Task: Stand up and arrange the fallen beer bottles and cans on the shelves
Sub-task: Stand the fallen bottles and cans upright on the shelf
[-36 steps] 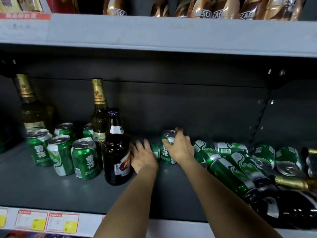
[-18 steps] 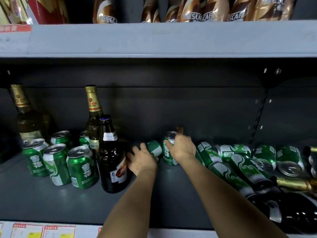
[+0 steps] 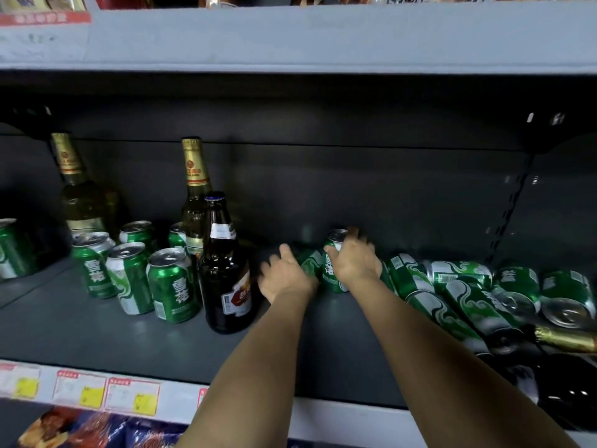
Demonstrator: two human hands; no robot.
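Observation:
Deep on the grey shelf (image 3: 97, 337), my right hand (image 3: 355, 263) grips an upright green beer can (image 3: 332, 276) from the right side. My left hand (image 3: 284, 276) curls round a second green can (image 3: 308, 261) lying tilted just left of it. Left of my hands stand a dark brown beer bottle (image 3: 226, 273), a gold-necked bottle (image 3: 195, 202) and several upright green cans (image 3: 171, 286). To the right, several green cans (image 3: 465, 299) lie fallen in a heap, with a gold-necked bottle (image 3: 565, 339) and a dark bottle (image 3: 562, 386) lying on their sides.
Another gold-necked bottle (image 3: 80, 195) stands at the back left, and a green can (image 3: 13, 250) at the left edge. The upper shelf (image 3: 290, 37) hangs low overhead. Price tags (image 3: 106, 392) line the front edge. A shelf bracket (image 3: 510, 208) runs down the back right.
My left hand has slid right and closed round the tilted can. My right hand keeps its hold on the upright can. The camera has shifted slightly.

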